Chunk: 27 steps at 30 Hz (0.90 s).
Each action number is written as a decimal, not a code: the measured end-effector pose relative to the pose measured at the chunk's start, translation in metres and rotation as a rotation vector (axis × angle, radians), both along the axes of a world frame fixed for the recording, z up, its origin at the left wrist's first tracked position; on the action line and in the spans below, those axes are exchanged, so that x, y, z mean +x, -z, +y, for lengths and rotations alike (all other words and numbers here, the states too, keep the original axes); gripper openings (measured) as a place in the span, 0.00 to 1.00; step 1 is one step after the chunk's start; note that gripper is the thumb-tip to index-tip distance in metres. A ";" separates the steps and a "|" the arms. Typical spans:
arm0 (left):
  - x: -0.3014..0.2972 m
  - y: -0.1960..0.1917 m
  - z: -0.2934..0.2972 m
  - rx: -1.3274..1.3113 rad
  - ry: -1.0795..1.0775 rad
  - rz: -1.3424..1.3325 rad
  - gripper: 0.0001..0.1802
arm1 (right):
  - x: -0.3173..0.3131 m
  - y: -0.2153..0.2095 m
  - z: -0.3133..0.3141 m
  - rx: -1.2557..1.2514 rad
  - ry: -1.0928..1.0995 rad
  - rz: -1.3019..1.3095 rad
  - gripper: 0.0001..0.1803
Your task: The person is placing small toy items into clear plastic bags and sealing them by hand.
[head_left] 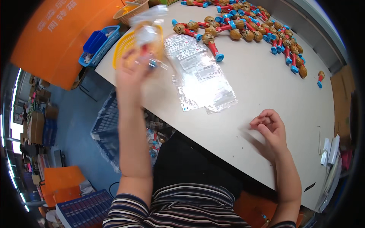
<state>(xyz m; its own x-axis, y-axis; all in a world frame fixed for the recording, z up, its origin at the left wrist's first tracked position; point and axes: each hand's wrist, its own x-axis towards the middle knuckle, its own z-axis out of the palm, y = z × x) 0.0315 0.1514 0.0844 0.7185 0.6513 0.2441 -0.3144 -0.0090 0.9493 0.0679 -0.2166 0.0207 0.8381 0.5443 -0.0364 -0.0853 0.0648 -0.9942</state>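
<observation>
Clear plastic bag (147, 35), blurred, near the perforated yellow plastic basket (122, 48), looks clamped in our left hand (134, 62); our right hand (269, 124) half-curled, seemingly empty. Slick film could slip; we'd drop it.

This was evidently a factory workshop: dozens of identical brown-headed toys (248, 35) lay across the bench (266, 85) near clear plastic bags (206, 72), a blue crate (109, 118) below.

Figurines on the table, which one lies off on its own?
The lone figurine at far right, nearest the brown cardboard; the other figurines lie bunched or close to a neighbour.
</observation>
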 end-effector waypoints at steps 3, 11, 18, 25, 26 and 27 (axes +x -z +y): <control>0.018 -0.003 0.079 0.172 -0.128 0.126 0.28 | 0.004 0.003 0.005 -0.031 -0.030 0.082 0.08; 0.015 0.055 -0.065 1.039 0.255 0.182 0.25 | 0.005 0.008 0.010 -0.076 0.020 0.108 0.03; 0.024 0.082 -0.091 0.805 0.360 0.318 0.07 | 0.006 0.011 0.010 -0.105 0.016 0.091 0.03; 0.018 0.091 -0.088 0.884 0.337 0.121 0.06 | 0.009 0.002 0.012 -0.128 0.003 0.081 0.03; 0.017 0.092 -0.089 0.967 0.327 0.078 0.06 | 0.008 -0.001 0.013 -0.131 0.003 0.078 0.03; 0.017 0.093 -0.089 1.052 0.316 0.033 0.05 | 0.009 -0.004 0.015 -0.147 0.007 0.081 0.03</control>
<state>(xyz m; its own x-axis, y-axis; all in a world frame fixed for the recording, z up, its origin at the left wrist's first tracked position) 0.0484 0.0621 -0.0087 0.8325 -0.0854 0.5474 -0.4197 -0.7423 0.5224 0.0767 -0.2019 0.0242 0.8329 0.5224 -0.1827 -0.1657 -0.0796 -0.9830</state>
